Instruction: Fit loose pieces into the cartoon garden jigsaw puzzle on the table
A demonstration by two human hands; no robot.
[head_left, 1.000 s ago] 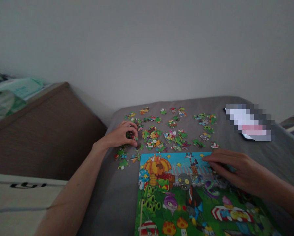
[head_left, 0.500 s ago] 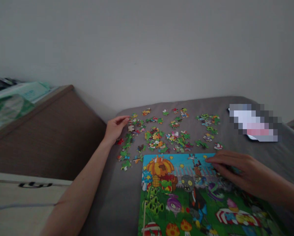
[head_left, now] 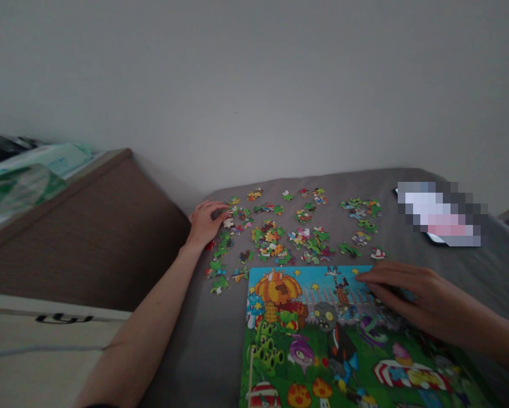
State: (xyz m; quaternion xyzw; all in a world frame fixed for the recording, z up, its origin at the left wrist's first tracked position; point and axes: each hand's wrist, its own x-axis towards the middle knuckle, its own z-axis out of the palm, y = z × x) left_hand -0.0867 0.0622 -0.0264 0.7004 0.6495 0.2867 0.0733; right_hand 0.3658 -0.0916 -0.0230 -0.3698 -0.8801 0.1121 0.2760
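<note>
A colourful cartoon jigsaw board (head_left: 322, 345) lies on the grey cloth-covered surface (head_left: 203, 351) in front of me. Several loose puzzle pieces (head_left: 280, 232) are scattered beyond its far edge. My left hand (head_left: 206, 222) reaches to the left end of that scatter, its fingers curled in a pinch; what they hold is too small to make out. My right hand (head_left: 411, 294) rests flat on the board's upper right part, fingers stretched out towards the left and holding nothing.
A blurred-out phone-like object (head_left: 439, 215) lies at the far right of the cloth. A brown padded panel (head_left: 88, 232) rises at the left with green packets (head_left: 20, 175) on top. A pale box (head_left: 33, 351) stands at the lower left. A plain wall is behind.
My left hand moved away from the middle of the pieces to their far-left end, opened on the way, and has now curled its fingers there. The right hand stayed put.
</note>
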